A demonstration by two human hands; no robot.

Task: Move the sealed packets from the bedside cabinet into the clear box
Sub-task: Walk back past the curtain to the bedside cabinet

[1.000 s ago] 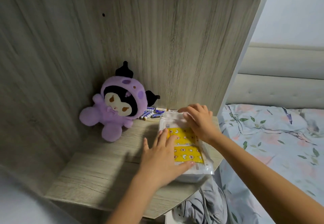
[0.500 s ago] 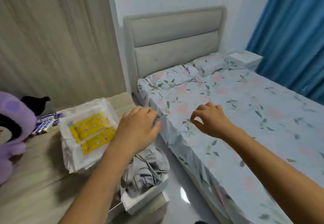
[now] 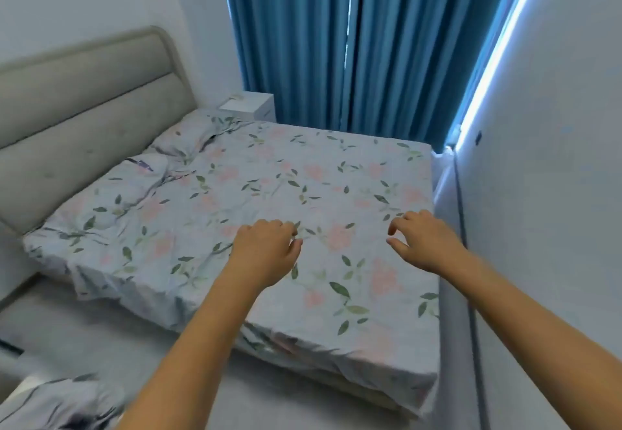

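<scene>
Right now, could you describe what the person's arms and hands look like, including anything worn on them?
Both forearms are bare along all that shows: no sleeve or cuff enters the frame. The left hand and the right hand wear no gloves, and no watch, bracelet or ring is visible. The picture is slightly blurred, so very small items cannot be ruled out.

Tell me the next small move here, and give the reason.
Probably turn back toward the cabinet side: both the left hand and right hand hang loosely curled and hold nothing over the floral bed, and neither packets nor a clear box is in view.
</scene>
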